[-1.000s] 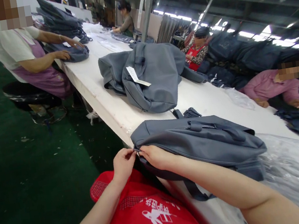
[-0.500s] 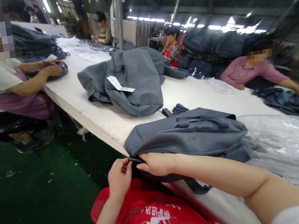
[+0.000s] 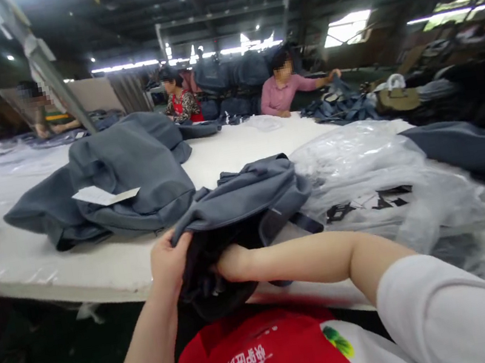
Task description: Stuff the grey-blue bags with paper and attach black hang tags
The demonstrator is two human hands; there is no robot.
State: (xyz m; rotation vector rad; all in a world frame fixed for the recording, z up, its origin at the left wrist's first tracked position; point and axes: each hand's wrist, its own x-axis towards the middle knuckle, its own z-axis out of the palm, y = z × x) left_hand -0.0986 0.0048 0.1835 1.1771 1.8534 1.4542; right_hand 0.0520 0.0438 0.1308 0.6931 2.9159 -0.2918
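Observation:
A grey-blue backpack [image 3: 245,196] lies at the table's near edge with its dark opening facing me. My left hand [image 3: 171,260] is closed round the rim of that opening at its left end, holding the fabric up. Inside the opening is my right hand [image 3: 232,264], its fingers hidden in the black interior, so whether they grip anything cannot be seen. Just behind and to the left, a second grey-blue backpack [image 3: 139,167] rests on the table with a white paper tag [image 3: 104,195] on it.
The white table [image 3: 68,273] runs across the view. Clear plastic bags [image 3: 373,167] are heaped at the right, over small black and white pieces. Across the table a person in pink [image 3: 286,92] reaches toward dark fabric. A metal post [image 3: 56,82] rises at the left.
My view has swung right. The backpack's opening, held closer together before, is now spread wide; my left hand has taken its rim and my right hand has gone inside.

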